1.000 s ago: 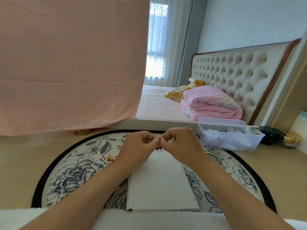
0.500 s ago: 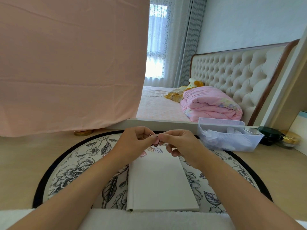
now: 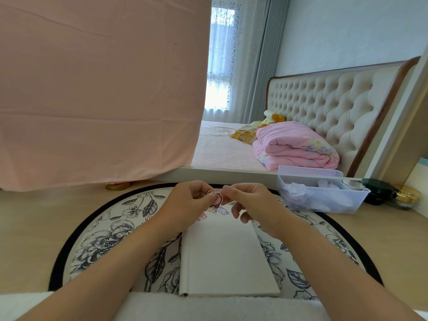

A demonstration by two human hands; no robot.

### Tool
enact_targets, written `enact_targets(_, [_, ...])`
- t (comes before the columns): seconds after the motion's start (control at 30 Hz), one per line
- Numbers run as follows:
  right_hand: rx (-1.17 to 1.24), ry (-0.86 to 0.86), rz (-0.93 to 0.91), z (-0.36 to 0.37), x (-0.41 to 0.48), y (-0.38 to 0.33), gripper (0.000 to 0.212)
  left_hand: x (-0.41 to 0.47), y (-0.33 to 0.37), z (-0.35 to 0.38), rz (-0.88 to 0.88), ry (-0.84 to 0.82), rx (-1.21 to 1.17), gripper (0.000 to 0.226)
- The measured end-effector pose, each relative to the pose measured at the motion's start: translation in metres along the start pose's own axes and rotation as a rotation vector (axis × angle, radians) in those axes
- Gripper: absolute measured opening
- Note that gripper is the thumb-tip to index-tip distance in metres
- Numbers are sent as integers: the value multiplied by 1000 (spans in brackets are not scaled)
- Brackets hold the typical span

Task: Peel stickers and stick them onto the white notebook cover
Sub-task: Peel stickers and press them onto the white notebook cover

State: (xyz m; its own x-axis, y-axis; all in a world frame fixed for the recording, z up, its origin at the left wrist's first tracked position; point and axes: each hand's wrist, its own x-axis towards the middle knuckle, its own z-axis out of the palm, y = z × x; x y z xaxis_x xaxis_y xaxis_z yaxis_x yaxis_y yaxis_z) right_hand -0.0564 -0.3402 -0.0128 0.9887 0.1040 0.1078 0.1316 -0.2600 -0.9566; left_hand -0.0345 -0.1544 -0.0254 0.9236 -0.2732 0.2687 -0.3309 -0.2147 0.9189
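Note:
A white notebook lies closed on a round floral mat, its spine to the left. Two small stickers sit at the cover's far edge. Above that edge my left hand and my right hand meet, both pinching a small pink sticker with a dark outline between thumb and forefinger. The other fingers of my right hand are loosely spread below it.
A clear plastic basket with white crumpled items stands at the right of the mat. Dark and gold jars sit further right. A pink cloth hangs at the left. A bed with a folded pink quilt lies behind.
Both hands have lifted slightly from the notebook's far edge. The pink sticker now shows between my fingertips, and my right hand's lower fingers have spread.

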Motion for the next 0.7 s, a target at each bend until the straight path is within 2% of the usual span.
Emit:
enact_targets(0.27, [-106, -19, -24, -4, -3, -2, 17, 0, -2, 1, -13, -31, 10, 9])
enact_targets(0.7, [-391, 61, -202, 1, 2, 0, 20, 1, -5, -4, 42, -96, 58, 9])
